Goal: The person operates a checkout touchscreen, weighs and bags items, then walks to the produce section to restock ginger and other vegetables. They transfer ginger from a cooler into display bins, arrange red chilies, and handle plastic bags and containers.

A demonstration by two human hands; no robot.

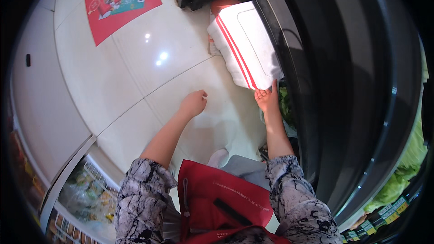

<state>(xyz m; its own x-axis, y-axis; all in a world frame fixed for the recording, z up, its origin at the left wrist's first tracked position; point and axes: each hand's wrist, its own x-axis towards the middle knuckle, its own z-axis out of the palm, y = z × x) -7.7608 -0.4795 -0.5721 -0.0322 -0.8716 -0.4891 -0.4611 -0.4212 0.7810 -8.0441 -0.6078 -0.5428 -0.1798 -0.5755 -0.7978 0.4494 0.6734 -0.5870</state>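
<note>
A white foam box (242, 40) with two red bands along one side lies on the floor, partly under the overhanging edge of a black display case. My right hand (267, 101) grips its near end, fingers at the lower edge and thumb by the corner on the right. My left hand (194, 103) hangs above the floor tiles to the left, apart from the box, its fingers curled in. A tiny pale spot shows at those fingertips; whether it is an object I cannot tell.
The black display case (325, 74) runs along my right, with leafy greens (390, 186) and price tags beyond. Under its edge sit more greens (284, 103) in plastic. Behind the foam box is a cardboard box (214, 45). A white freezer (51, 84) stands left; a red poster (118, 3) lies ahead.
</note>
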